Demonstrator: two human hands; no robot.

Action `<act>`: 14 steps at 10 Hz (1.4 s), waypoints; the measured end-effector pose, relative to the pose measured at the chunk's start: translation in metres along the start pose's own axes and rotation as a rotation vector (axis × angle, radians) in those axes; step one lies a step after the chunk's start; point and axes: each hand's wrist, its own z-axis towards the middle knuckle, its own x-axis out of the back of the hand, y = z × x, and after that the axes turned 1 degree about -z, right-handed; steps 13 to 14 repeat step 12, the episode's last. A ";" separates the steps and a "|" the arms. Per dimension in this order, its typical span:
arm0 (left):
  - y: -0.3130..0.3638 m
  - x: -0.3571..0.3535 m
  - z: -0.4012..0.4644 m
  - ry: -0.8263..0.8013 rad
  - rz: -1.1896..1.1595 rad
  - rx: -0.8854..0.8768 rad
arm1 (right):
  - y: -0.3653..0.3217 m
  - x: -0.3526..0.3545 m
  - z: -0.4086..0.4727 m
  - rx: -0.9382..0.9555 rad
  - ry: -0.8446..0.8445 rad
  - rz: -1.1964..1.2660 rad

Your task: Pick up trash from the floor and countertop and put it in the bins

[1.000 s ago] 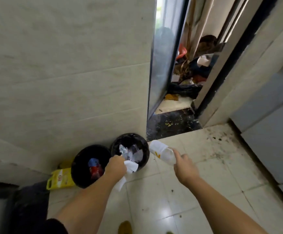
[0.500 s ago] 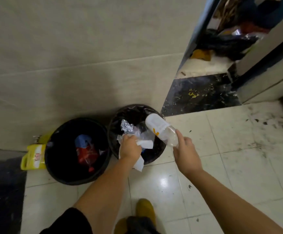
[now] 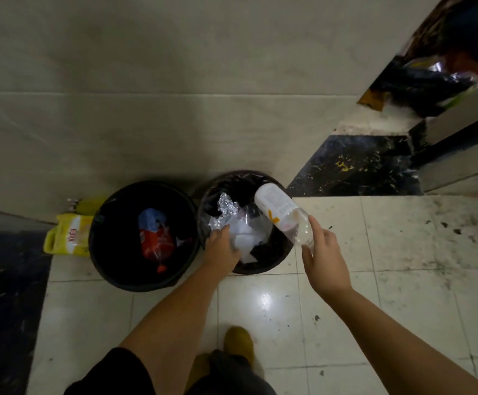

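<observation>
Two round black bins stand against the tiled wall. The left bin (image 3: 109, 269) holds a red and blue wrapper (image 3: 153, 238). Over the right bin (image 3: 272, 267) my left hand (image 3: 222, 248) is closed on white paper and clear plastic (image 3: 245, 238), with crumpled foil (image 3: 226, 208) just beyond it. My right hand (image 3: 322, 252) holds a clear plastic bottle (image 3: 280, 212) with a white label by its lower end. The bottle is tilted, its far end over the right bin's rim.
A yellow bag (image 3: 68, 235) lies on the floor left of the left bin. A black stone threshold (image 3: 354, 166) leads to a doorway with cluttered bags (image 3: 437, 72) at top right. My yellow shoe (image 3: 239, 343) stands on the pale floor tiles.
The view has tilted further down onto the bins. Both hands have moved forward over the right bin; the paper now hangs inside its opening and the bottle reaches across its rim.
</observation>
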 end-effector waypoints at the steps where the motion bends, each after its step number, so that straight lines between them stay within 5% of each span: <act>1: -0.024 0.038 -0.028 0.002 0.008 0.011 | -0.051 0.011 -0.003 0.111 -0.055 -0.023; 4: -0.160 0.064 -0.073 -0.011 0.376 0.102 | -0.181 -0.070 0.003 0.432 -0.281 -0.309; 6: -0.219 0.028 -0.040 0.025 0.491 0.063 | -0.201 -0.163 0.023 0.366 -0.269 -0.435; 9: -0.261 -0.001 -0.020 0.305 0.529 -0.111 | -0.194 -0.238 0.040 0.383 -0.383 -0.689; 14: -0.232 0.042 -0.044 0.151 0.528 -0.040 | -0.216 -0.163 0.037 0.392 -0.298 -0.619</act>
